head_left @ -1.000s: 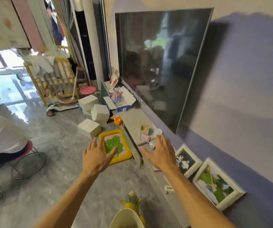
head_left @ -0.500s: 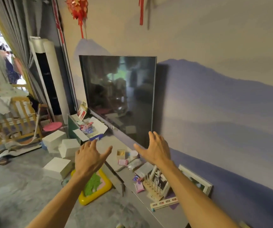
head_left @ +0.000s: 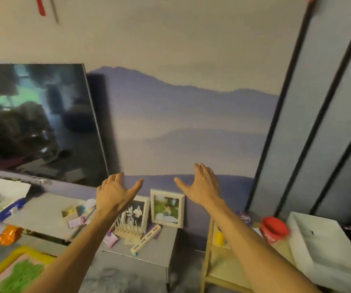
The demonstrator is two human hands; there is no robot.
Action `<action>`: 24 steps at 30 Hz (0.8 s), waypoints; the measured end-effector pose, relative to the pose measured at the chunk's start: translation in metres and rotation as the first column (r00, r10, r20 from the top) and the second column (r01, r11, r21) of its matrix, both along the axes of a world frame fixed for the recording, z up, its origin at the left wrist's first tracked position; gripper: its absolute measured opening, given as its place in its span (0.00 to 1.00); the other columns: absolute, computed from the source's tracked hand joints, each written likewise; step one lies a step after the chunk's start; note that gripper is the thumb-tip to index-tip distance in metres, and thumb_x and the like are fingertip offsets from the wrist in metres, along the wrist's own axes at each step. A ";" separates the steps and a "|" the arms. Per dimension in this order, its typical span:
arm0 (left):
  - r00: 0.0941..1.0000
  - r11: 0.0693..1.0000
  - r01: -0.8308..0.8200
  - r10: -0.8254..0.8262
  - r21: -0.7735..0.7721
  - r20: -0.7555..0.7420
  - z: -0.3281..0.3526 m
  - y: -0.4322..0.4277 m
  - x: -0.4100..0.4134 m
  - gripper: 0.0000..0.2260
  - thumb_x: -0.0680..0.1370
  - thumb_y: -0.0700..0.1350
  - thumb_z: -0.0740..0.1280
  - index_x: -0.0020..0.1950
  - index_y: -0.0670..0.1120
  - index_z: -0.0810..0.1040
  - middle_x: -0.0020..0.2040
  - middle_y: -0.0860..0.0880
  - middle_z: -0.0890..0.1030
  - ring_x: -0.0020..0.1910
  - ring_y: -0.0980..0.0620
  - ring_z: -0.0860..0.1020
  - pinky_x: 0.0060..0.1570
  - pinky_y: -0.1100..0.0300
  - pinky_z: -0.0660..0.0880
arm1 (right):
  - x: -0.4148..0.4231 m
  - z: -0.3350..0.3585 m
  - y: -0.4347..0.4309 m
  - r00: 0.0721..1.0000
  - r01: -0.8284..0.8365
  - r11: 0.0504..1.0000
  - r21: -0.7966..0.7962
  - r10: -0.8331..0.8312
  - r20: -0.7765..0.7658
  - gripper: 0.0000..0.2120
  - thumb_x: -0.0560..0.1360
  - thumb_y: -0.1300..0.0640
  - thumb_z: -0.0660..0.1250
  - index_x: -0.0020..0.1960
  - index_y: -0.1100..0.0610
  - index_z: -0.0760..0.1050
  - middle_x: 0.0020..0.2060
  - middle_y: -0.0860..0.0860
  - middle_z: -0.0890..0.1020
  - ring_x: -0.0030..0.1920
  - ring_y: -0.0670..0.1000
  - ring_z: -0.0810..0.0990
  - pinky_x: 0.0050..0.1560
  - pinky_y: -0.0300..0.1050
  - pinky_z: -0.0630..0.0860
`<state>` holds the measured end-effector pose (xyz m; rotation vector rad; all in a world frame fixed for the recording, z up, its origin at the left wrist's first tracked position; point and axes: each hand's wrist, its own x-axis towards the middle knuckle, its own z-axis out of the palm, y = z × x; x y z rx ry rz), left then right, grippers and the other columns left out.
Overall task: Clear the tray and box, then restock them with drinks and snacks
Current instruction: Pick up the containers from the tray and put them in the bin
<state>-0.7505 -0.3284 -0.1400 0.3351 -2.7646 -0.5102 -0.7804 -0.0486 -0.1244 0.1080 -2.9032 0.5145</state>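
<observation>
Since both hands are up in front of the wall with nothing in them, the layout is what matters. Left hand (head_left: 115, 197) and right hand (head_left: 203, 187): fingers spread and relaxed, thumbs out, gripping nothing, touching nothing.

Likely box for the task = white box (head_left: 300, 248), low right on the wooden shelf unit (head_left: 209, 256). It lies down and to the right of the right hand's fingers, well apart; right hand clearly nearer. Its long axis slants from far-left to near-right, open top up.

Likely tray = yellow tray (head_left: 33, 252), bottom left, on the floor as far as I can tell, below and left of the left forearm; left hand nearer. Which item is really "the tray" is a guess.

Between the right forearm and the box: red-lidded jar (head_left: 272, 228), just beside the box. Yellow bottle (head_left: 220, 237) sits at the shelf's left edge.

Hard to read: heavy blur. Box contents cannot be made out. Tray is cut off by the frame corner, green filling unclear. Right forearm hides part of the shelf top. Small clutter on the grey table (head_left: 153, 248) is too smeared to name.
</observation>
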 end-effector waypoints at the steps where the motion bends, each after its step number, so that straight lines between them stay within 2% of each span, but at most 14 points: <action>1: 0.999 0.999 0.044 -0.044 -0.007 0.002 0.001 0.020 -0.005 0.50 0.72 0.84 0.49 0.80 0.49 0.70 0.77 0.43 0.74 0.73 0.39 0.74 0.72 0.36 0.70 | 0.005 0.000 0.022 0.999 0.041 0.999 -0.002 -0.041 0.000 0.54 0.75 0.19 0.54 0.86 0.57 0.52 0.85 0.56 0.57 0.84 0.62 0.56 0.81 0.60 0.60; 6: 0.977 0.976 0.215 -0.215 -0.026 -0.011 -0.002 0.126 -0.023 0.48 0.74 0.82 0.50 0.79 0.48 0.71 0.75 0.43 0.76 0.72 0.39 0.75 0.72 0.37 0.70 | 0.028 -0.003 0.123 0.972 0.233 0.972 -0.013 -0.233 -0.006 0.54 0.75 0.20 0.56 0.86 0.57 0.55 0.85 0.56 0.60 0.83 0.60 0.59 0.80 0.58 0.62; 12: 0.934 0.934 0.358 -0.357 -0.018 0.020 -0.010 0.236 -0.030 0.46 0.75 0.81 0.51 0.78 0.48 0.71 0.75 0.42 0.76 0.73 0.38 0.74 0.71 0.37 0.70 | 0.054 -0.011 0.228 0.926 0.378 0.925 -0.032 -0.378 0.009 0.52 0.75 0.22 0.59 0.84 0.58 0.59 0.82 0.59 0.66 0.80 0.61 0.65 0.77 0.58 0.68; 17: 0.914 0.914 0.404 -0.403 -0.032 0.045 -0.024 0.307 -0.036 0.48 0.73 0.83 0.49 0.78 0.49 0.72 0.74 0.43 0.77 0.72 0.39 0.74 0.70 0.38 0.71 | 0.063 -0.026 0.296 0.888 0.460 0.887 -0.035 -0.460 0.019 0.52 0.74 0.21 0.59 0.83 0.58 0.61 0.79 0.59 0.70 0.77 0.62 0.69 0.74 0.59 0.71; 24: 0.908 0.911 0.411 -0.408 -0.018 0.096 -0.046 0.377 -0.047 0.47 0.74 0.82 0.50 0.78 0.49 0.72 0.76 0.44 0.75 0.74 0.40 0.73 0.72 0.38 0.69 | 0.056 -0.056 0.353 0.882 0.466 0.883 -0.054 -0.459 0.104 0.51 0.76 0.23 0.62 0.85 0.56 0.57 0.83 0.58 0.64 0.81 0.61 0.64 0.75 0.59 0.70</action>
